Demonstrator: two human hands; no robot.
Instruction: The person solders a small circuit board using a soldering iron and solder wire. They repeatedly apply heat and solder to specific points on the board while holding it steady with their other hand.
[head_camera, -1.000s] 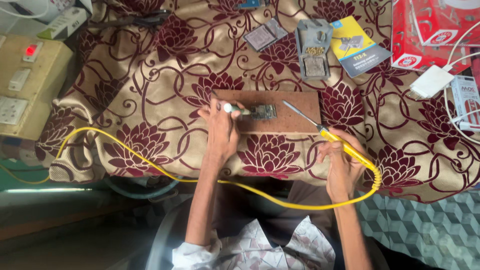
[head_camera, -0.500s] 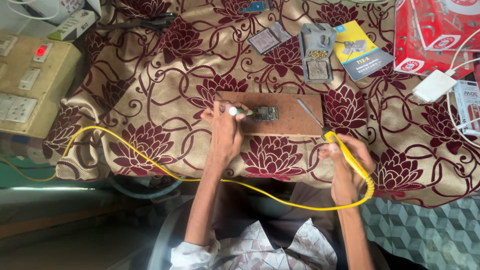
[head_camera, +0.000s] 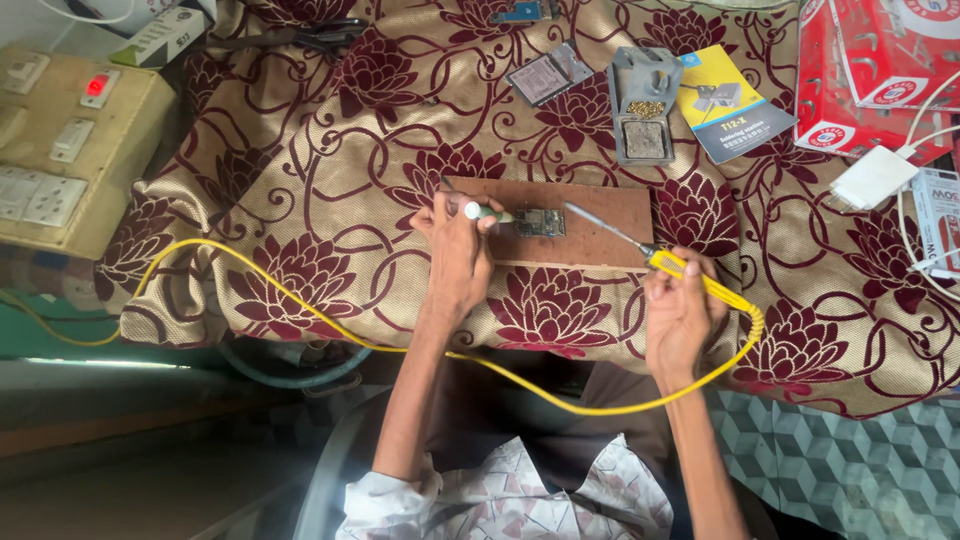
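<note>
Beside hands (head_camera: 560, 270), tin holder (head_camera: 644, 105) (brass wool (head_camera: 646, 108))

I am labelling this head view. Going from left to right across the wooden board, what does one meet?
Left hand holding a small pale-tipped tool → small circuit board → metal tip of the yellow soldering iron → right hand gripping its handle.

Bare forearms; pale patterned shirt (head_camera: 500, 495), sleeves apparently rolled up.
</note>
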